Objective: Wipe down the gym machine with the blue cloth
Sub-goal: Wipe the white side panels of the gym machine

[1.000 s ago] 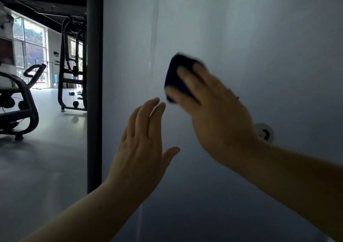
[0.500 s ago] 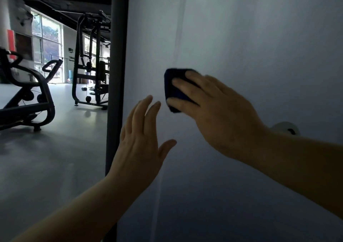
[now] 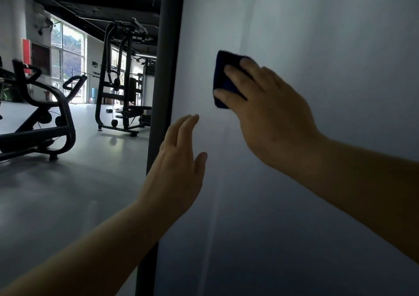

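- Head view: the blue cloth [image 3: 223, 80], folded into a dark pad, is pressed flat against the pale panel [image 3: 317, 46] of the gym machine, high on the panel and a little right of the dark upright post [image 3: 167, 68].
- The right hand [image 3: 267, 109] is laid over the cloth; the fingers [image 3: 235, 73] are spread and nearly straight, pushing the cloth onto the surface rather than curling round it.
- The left hand [image 3: 176, 166] is held low beside the post with fingers straight and together, nothing gripped; whether the palm touches the panel cannot be told.
- Step judged in hand: wiping of the panel face, mid-stroke, upper area near the post edge.
- How much of the panel is already wiped cannot be read from the surface; a faint vertical seam [image 3: 217, 182] is seen below the cloth.
- Next move, as judged: even pressure is to be kept while the cloth is drawn across or down in overlapping passes, with the seam and post edge covered.
- In the background, an exercise bike [image 3: 45, 123] and a black weight rack [image 3: 122, 87] are noted on the grey floor [image 3: 68, 193], well apart from the work.
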A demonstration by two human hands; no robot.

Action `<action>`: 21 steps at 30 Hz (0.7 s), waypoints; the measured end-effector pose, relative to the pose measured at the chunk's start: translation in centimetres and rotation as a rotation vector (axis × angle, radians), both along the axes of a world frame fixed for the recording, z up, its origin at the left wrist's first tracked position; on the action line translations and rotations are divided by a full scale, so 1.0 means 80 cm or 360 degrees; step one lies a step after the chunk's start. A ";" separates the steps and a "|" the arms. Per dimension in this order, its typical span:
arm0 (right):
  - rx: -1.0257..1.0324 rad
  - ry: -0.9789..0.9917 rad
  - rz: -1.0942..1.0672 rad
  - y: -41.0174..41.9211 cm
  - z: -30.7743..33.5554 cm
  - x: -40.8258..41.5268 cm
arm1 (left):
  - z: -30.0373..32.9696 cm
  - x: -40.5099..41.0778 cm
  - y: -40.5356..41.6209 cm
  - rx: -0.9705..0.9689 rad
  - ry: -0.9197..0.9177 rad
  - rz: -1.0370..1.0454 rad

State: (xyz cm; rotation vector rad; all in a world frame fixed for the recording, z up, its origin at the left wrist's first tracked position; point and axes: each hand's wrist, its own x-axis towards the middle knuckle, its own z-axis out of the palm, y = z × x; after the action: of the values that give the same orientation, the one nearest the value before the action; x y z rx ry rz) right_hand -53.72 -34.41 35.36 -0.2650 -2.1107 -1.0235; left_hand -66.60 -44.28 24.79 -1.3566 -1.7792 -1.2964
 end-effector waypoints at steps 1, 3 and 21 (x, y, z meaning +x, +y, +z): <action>-0.0036 0.0059 -0.0018 -0.003 0.000 -0.004 | -0.001 0.000 -0.001 0.0003 -0.0005 -0.0008; -0.0019 0.0069 0.0013 -0.006 -0.016 -0.013 | -0.002 0.000 -0.002 0.0007 -0.0047 -0.0037; -0.0082 -0.0295 -0.0066 -0.033 0.007 -0.071 | -0.011 -0.016 -0.005 0.0211 -0.0537 -0.0163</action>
State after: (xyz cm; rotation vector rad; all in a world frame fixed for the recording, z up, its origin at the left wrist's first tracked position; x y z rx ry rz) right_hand -59.39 -37.08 35.90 -0.2485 -2.3094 -1.0533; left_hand -67.86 -44.70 23.93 -1.2247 -1.8171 -1.7518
